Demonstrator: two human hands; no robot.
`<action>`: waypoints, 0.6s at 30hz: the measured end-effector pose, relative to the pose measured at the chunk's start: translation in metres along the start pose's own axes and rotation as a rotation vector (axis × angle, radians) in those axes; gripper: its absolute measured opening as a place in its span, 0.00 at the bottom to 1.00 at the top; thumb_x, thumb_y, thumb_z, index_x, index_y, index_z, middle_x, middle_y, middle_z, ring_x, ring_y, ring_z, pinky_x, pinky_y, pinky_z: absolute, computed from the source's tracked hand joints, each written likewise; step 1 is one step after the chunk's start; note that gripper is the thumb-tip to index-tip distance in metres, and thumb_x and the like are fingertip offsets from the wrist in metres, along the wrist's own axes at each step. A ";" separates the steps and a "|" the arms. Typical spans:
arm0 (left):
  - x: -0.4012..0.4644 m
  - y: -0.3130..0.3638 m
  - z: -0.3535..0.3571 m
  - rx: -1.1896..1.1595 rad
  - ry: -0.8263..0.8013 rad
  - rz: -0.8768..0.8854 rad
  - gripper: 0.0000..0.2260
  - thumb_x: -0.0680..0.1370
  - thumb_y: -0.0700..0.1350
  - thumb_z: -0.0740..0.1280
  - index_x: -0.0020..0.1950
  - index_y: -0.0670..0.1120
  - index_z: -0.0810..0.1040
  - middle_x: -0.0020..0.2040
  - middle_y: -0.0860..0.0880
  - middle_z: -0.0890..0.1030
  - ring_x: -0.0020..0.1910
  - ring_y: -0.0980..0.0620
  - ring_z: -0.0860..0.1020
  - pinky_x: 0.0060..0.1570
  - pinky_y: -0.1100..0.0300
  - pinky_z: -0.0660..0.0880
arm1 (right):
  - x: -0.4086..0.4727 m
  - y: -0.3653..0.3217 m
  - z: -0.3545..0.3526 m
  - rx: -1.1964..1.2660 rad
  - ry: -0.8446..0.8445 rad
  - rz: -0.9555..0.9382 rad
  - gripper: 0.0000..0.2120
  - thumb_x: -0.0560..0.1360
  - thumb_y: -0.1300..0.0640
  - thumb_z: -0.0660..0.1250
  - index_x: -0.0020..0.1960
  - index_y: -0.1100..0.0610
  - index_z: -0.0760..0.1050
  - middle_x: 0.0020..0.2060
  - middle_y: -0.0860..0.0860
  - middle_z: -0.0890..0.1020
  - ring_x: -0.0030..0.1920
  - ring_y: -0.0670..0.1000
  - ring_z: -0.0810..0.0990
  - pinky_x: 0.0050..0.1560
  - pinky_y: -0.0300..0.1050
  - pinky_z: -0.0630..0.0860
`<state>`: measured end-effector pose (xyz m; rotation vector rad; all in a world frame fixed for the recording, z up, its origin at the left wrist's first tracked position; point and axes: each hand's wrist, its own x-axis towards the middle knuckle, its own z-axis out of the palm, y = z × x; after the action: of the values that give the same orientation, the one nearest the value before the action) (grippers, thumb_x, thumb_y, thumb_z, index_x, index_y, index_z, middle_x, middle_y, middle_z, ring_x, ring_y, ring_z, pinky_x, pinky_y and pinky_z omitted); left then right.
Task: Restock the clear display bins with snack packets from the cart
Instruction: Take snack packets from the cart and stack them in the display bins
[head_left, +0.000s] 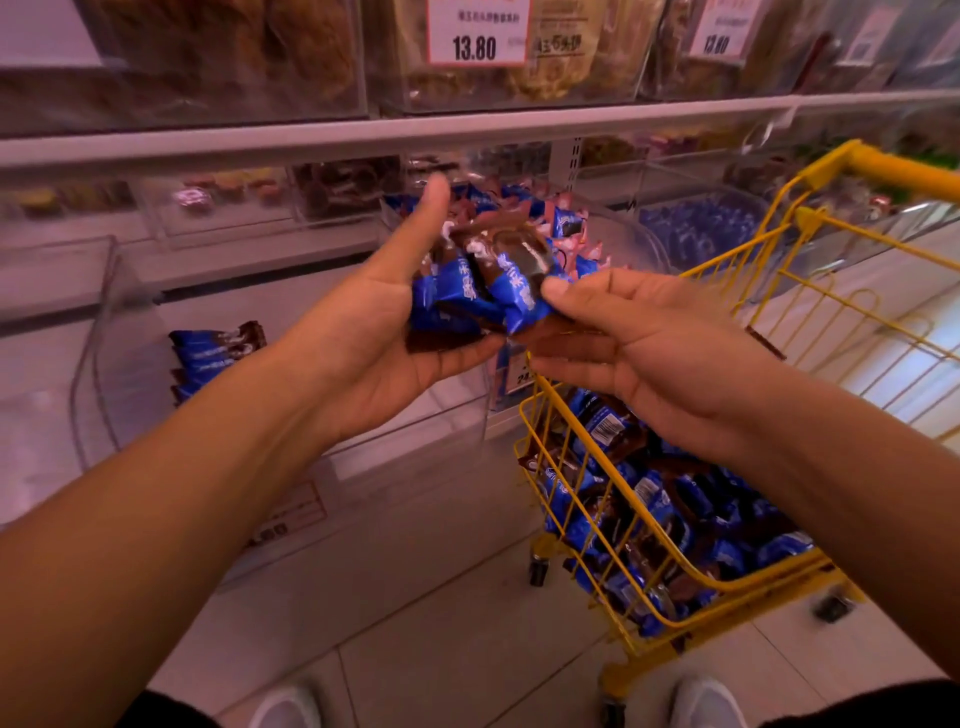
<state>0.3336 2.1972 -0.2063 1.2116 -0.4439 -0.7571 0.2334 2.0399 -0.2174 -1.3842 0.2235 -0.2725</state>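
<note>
The left hand hides the lower ends of the snack packets it cradles, so their number cannot be told. The right hand covers the edge of a small price label whose digits are cut short. The cart runs out past the right edge, its far side unseen. The upper bins are cropped by the top edge and their contents blur to brown shapes. Print on the price tag above 13.80 is too small to read

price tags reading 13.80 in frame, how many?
2. One 13.80 tag on the top-shelf bin at centre; a second 13.80 tag on the bin to its right, partly cropped. Others may be hidden.
</note>
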 end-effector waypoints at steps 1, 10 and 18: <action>-0.002 0.000 0.001 0.031 -0.020 0.017 0.31 0.68 0.65 0.65 0.66 0.48 0.78 0.55 0.47 0.85 0.50 0.52 0.84 0.44 0.60 0.81 | 0.000 0.003 0.001 -0.034 -0.007 -0.007 0.07 0.75 0.55 0.71 0.44 0.59 0.79 0.43 0.61 0.86 0.42 0.53 0.86 0.41 0.44 0.83; -0.004 0.001 -0.015 0.229 -0.017 0.102 0.22 0.71 0.33 0.70 0.63 0.50 0.74 0.54 0.45 0.84 0.47 0.45 0.83 0.45 0.52 0.82 | 0.010 0.003 -0.005 -0.476 -0.053 -0.239 0.24 0.67 0.59 0.80 0.60 0.50 0.76 0.56 0.48 0.83 0.49 0.50 0.86 0.47 0.48 0.83; -0.024 0.026 -0.049 0.320 0.029 0.100 0.28 0.67 0.30 0.70 0.64 0.41 0.65 0.57 0.40 0.78 0.44 0.50 0.85 0.35 0.58 0.81 | 0.029 -0.012 0.027 -0.427 -0.434 -0.276 0.26 0.68 0.61 0.75 0.65 0.56 0.74 0.62 0.53 0.81 0.57 0.52 0.84 0.50 0.45 0.82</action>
<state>0.3577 2.2517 -0.1945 1.4845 -0.6139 -0.5961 0.2689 2.0538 -0.2008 -1.8617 -0.2892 -0.1488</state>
